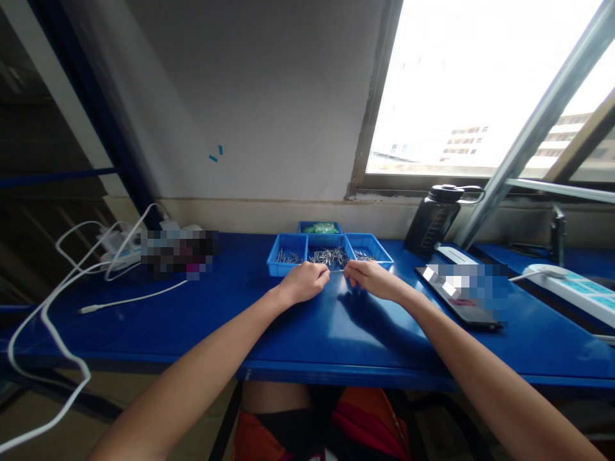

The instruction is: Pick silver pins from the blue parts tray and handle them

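At the middle of the table (202, 320), just on the 6 o'clock side of the blue trays (287, 270), holds one thin metal pin (337, 271) between left hand (303, 282) and right hand (369, 278), fingertips nearly meeting. Carries the pin crosswise, long axis from 9 to 3 o'clock, spanning the narrow gap between the two hands, a little above the table and just short of the middle tray's near rim. Puts the left grip at the pin's 9 o'clock end and the right grip at its 3 o'clock end, equally near, neither ahead of the other. Shows both grips closed: thumb and forefinger of each hand pinched together on an end of the pin, other fingers curled under, no gap visible between the pads; too small to tell how much of the pin sits inside either pinch. Touches nothing else with either hand, as far as can be seen, though the knuckles come very near the tray rims. Finds loose pins (329, 257) heaped in the middle tray at 12 o'clock of the hands, fewer at 11 and 1 o'clock, and something green in a fourth tray (319, 223) behind. Leaves well apart a dark bottle (431, 224) at 2 o'clock, a flat phone (473, 314) and a white power strip (574, 289) at 3 o'clock, white cables (72, 269) at 9 o'clock.
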`<state>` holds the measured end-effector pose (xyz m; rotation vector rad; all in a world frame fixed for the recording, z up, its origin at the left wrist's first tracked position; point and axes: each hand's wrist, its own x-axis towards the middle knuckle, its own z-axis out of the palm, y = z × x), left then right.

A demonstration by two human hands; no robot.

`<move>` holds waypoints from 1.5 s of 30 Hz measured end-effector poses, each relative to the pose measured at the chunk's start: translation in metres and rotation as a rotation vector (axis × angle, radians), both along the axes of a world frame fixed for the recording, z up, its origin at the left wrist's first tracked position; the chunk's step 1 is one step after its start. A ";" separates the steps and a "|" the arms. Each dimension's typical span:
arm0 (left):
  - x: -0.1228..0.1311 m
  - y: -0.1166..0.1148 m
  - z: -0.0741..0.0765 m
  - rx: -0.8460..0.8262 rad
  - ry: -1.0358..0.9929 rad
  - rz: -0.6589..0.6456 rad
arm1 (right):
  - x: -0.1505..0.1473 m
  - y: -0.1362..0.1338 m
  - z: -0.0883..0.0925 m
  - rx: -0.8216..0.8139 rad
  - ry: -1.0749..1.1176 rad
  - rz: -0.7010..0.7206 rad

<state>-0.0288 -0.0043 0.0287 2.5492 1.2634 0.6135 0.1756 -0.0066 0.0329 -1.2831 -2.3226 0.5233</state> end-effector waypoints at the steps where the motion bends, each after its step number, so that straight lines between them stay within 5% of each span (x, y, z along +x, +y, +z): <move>1: 0.000 0.000 0.000 -0.005 0.002 0.002 | 0.000 0.000 0.000 -0.005 0.000 0.001; 10: -0.001 0.002 0.000 0.025 0.005 -0.032 | -0.001 0.000 0.002 0.120 -0.077 -0.043; 26: 0.000 0.002 -0.001 0.046 0.008 -0.026 | -0.002 0.000 0.001 0.088 -0.069 -0.029; 36: 0.001 0.000 -0.001 -0.047 -0.043 -0.002 | -0.004 0.001 -0.005 -0.132 0.070 -0.009; 40: 0.001 -0.002 0.001 -0.041 0.022 0.024 | -0.002 -0.001 0.002 0.058 0.054 -0.068; 45: -0.001 -0.003 0.001 -0.058 0.142 0.033 | 0.022 0.008 0.011 0.410 -0.055 -0.489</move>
